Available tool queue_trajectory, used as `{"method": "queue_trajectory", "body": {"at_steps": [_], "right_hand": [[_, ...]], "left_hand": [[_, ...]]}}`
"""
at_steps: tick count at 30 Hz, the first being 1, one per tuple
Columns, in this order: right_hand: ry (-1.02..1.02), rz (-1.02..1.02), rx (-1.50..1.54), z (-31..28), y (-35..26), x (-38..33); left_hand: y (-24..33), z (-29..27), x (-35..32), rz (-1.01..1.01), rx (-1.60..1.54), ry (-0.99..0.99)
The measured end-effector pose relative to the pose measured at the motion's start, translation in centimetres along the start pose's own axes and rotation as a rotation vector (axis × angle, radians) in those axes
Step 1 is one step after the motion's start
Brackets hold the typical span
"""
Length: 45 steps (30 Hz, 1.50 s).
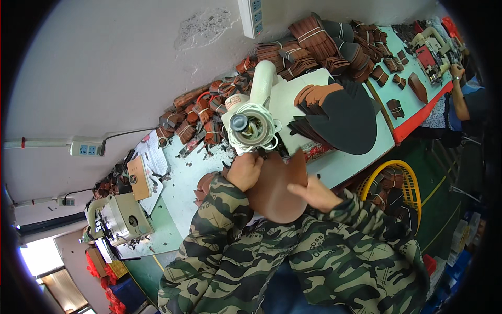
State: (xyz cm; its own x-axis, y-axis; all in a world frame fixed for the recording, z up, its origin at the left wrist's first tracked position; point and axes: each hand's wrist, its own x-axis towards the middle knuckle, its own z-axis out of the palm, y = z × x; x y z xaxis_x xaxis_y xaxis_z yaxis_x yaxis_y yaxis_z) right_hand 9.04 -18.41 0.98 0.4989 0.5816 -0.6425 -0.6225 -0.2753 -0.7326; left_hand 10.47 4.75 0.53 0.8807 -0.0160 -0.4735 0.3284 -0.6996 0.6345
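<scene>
1. Left hand (pixel 246 171): fingers curled, at the upper left edge of the brown leather-like piece (pixel 274 194); can't tell from here if it's pinching.
2. Right hand (pixel 317 193): thumb on top, gripping the piece's right side.
3. Piece: rounded lower end, curved up at right, above the lap, just below the cream machine (pixel 264 86) with its coil of white cord (pixel 253 111).
4. Tabletop (pixel 178 180): pale, dark scraps scattered left of the machine.
5. Right of the machine: fanned stack of dark rounded pieces (pixel 351 123), brown ones at its upper left.
6. Along the wall (pixel 115 78): tied brown bundles (pixel 312 35), heaped. Wall pale, one chipped patch (pixel 206 27).
7. Far left: second machine (pixel 121 219), brown board (pixel 138 178) on papers near it.
8. Floor (pixel 436 209) green; yellow basket (pixel 418 184) of bundles beside the table.
9. Far right: co-worker's arm (pixel 460 102) at another machine (pixel 434 49).
</scene>
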Motion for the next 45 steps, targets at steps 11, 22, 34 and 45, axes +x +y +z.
{"method": "queue_trajectory", "body": {"at_steps": [11,22,34,45], "right_hand": [[0.988,-1.026,-0.586,-7.6,-6.9,-6.8],[0.292,-0.589,-0.684,-2.0,-1.9,-2.5],[0.004,-0.082,0.125,-1.4,0.4,1.5],[-0.007,0.06,0.15,0.3,-0.5,-0.6]], "left_hand": [[-12.7,-3.1,-4.5,-0.089,0.803,-0.045],[-11.5,-1.5,-7.3,-0.071,0.597,0.118],[-1.2,-0.3,-3.9,-0.112,-0.371,-0.106],[0.4,-0.2,0.1,-0.093,-0.118,-0.077]]}}
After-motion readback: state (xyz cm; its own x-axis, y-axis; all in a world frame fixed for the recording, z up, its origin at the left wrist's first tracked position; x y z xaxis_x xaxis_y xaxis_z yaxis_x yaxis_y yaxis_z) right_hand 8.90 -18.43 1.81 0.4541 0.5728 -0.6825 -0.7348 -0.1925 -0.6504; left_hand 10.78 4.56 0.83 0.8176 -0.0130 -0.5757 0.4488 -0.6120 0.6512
